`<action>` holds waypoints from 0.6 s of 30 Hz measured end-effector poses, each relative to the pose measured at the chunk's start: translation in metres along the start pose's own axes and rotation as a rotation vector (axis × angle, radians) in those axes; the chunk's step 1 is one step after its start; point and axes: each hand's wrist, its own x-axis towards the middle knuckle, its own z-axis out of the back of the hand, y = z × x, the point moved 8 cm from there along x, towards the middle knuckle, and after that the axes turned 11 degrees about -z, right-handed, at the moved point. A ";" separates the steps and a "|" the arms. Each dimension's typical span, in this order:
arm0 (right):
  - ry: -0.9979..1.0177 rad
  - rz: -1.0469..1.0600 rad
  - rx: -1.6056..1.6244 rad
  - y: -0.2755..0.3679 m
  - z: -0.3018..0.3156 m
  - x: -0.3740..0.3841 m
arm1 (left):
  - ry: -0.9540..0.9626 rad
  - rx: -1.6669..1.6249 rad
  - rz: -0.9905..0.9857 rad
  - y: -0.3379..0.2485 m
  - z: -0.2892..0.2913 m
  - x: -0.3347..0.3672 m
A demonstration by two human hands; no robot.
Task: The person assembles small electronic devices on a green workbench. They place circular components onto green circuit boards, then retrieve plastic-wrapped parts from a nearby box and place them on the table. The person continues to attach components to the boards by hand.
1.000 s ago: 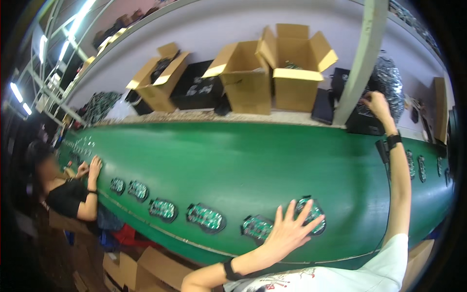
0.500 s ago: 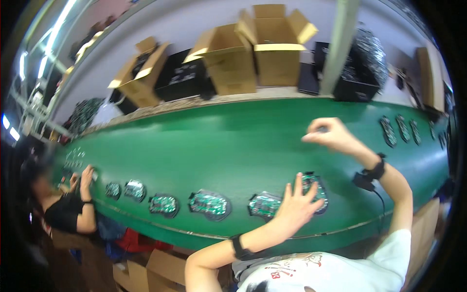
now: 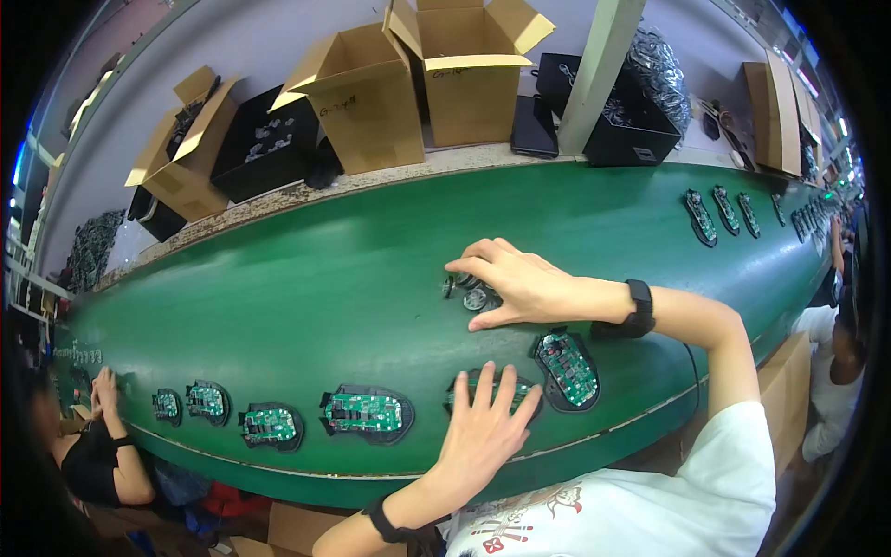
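My left hand [image 3: 483,432] lies with its fingers spread over a green circuit board in a dark shell [image 3: 455,394], covering most of it. My right hand [image 3: 529,283] arches over several small dark wheel-like parts [image 3: 475,300] on the green work surface. Its thumb and fingers are apart, with the parts lying beneath and between them. Right of my left hand rests another circuit board in a dark shell [image 3: 568,371], tilted and untouched. A third such board [image 3: 365,414] sits to the left.
More boards [image 3: 270,426] line the near edge leftward, toward a co-worker's hands [image 3: 104,395]. Other boards [image 3: 701,218] lie at the far right. Open cartons [image 3: 371,111] and black bins [image 3: 631,130] stand along the back ledge beside a post [image 3: 599,84]. Another person [image 3: 826,371] is at right.
The view has shifted right. My right hand, closed on something dark before, has opened over small wheel-like parts on the surface. My left hand has slid off the rightmost board onto its neighbour.
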 end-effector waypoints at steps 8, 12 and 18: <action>0.046 -0.209 0.237 -0.041 0.027 -0.035 | 0.001 0.185 0.114 0.059 0.043 -0.023; -0.140 -0.011 0.119 -0.027 0.024 -0.038 | -0.054 0.292 0.246 0.065 0.047 -0.026; -0.185 -0.015 -0.139 -0.024 0.013 -0.030 | -0.103 -0.022 -0.112 -0.016 0.027 0.025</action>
